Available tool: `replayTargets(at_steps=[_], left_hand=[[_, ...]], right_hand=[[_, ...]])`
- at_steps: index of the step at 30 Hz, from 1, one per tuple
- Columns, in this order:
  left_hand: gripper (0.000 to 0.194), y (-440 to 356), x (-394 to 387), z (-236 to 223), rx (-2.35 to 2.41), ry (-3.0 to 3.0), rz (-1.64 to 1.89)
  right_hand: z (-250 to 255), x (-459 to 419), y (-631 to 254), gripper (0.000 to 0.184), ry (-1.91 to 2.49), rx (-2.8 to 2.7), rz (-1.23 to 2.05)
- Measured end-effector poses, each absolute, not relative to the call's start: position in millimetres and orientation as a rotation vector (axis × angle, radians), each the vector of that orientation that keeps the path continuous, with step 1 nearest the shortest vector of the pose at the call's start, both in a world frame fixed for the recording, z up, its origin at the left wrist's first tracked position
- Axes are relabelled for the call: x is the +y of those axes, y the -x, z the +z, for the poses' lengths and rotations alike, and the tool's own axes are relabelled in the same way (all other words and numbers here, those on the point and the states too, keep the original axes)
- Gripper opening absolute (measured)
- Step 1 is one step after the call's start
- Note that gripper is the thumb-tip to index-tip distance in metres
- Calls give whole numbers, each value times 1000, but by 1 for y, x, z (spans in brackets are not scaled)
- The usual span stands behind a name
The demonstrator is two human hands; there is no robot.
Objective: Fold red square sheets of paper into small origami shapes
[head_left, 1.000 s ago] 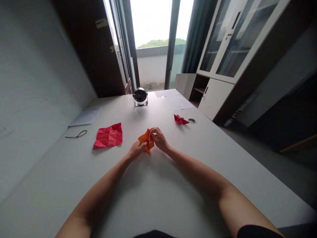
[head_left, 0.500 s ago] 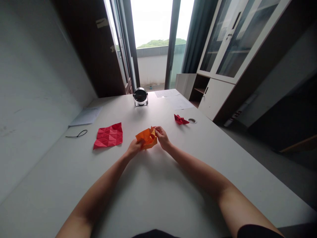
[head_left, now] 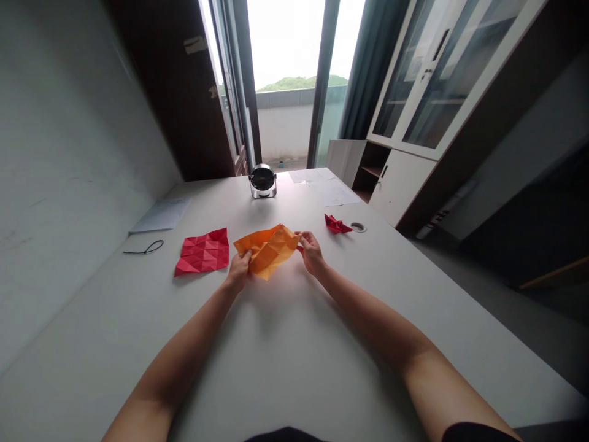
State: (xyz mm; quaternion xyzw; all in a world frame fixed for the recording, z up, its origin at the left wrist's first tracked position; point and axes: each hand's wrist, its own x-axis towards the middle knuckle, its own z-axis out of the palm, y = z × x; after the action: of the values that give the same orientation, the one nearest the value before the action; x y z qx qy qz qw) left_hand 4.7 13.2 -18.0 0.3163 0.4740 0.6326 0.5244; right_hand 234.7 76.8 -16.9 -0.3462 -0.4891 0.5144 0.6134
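A creased sheet of orange paper (head_left: 269,250) hangs spread between my two hands, a little above the white table. My left hand (head_left: 239,268) is closed on its left side, with the thumb on top. Its right corner is pinched in the fingertips of my right hand (head_left: 311,250). To the left of my left hand lies a red sheet of paper (head_left: 203,252) marked with a grid of folds. A small red folded paper boat (head_left: 337,224) rests to the right, beyond my right hand.
The white table (head_left: 285,350) stretches toward a window. A round black device on a metal stand (head_left: 263,179) stands at its far side. A black cable tie (head_left: 146,248) and white papers (head_left: 161,215) lie at left. Beside the boat is a round table hole (head_left: 358,227).
The orange paper has gone from a compact folded form to a wider, opened sheet. My hands have moved apart, the left one leftward and the right one slightly rightward.
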Motion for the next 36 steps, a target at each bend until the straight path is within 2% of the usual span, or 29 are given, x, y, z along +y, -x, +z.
replayTargets(at_steps=[8, 12, 16, 24, 29, 33, 36], left_hand=[[31, 4, 20, -20, 1151, -716, 1736], [31, 7, 18, -18, 1189, -758, 1741], [30, 8, 15, -15, 1298, -841, 1677], [36, 0, 5, -7, 1304, -1005, 1512], [39, -3, -2, -3, 1202, -1031, 1356], [39, -2, -3, -2, 1149, -1027, 1349], [39, -1, -2, -2, 1150, -976, 1401]], right_hand=[[-26, 80, -233, 19, 853, -1365, 1005], [-22, 76, -233, 24, 809, -1402, 1072], [-21, 80, -238, 41, 928, -1316, 1107], [-17, 77, -240, 35, 994, -1237, 1169], [-10, 68, -238, 52, 916, -1195, 1326], [-4, 66, -237, 41, 928, -1219, 1328], [-1, 64, -235, 41, 929, -1170, 1362]])
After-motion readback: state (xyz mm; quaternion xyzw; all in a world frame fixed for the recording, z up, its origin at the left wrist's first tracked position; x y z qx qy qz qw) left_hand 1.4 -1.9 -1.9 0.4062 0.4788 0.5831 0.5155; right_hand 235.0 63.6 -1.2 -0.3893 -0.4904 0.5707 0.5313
